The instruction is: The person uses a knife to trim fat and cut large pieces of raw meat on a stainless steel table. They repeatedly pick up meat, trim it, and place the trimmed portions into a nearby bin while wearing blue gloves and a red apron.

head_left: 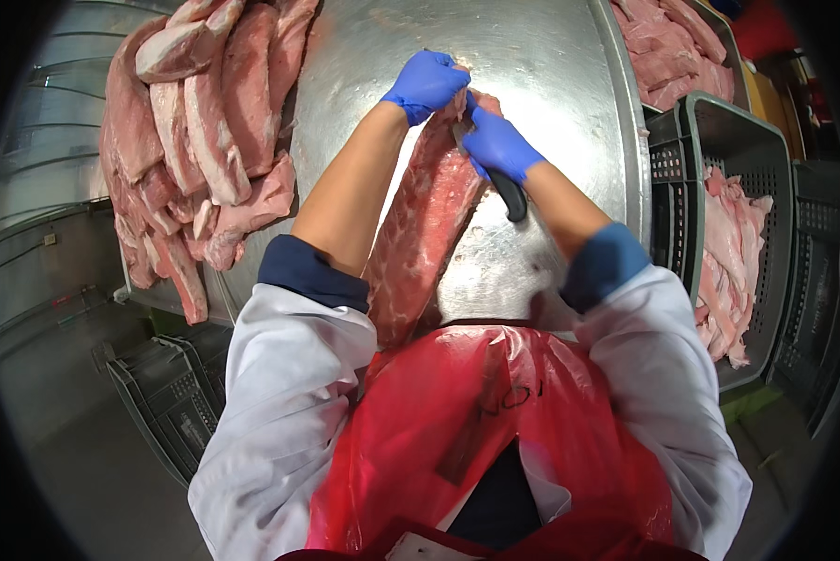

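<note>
A long slab of raw pork (422,234) lies lengthwise on the steel table (532,75), running from my apron toward the far side. My left hand (426,82), in a blue glove, grips the slab's far end. Just to the right of it, my right hand (496,145), also blue-gloved, is closed around a knife with a black handle (511,196). The blade sits against the meat's far end and is mostly hidden between my hands.
A heap of raw pork pieces (195,131) covers the table's left edge. More meat (667,47) lies at the far right. A dark plastic crate (747,150) on the right holds pale meat cuts (733,271). Another empty crate (163,393) stands on the floor at lower left.
</note>
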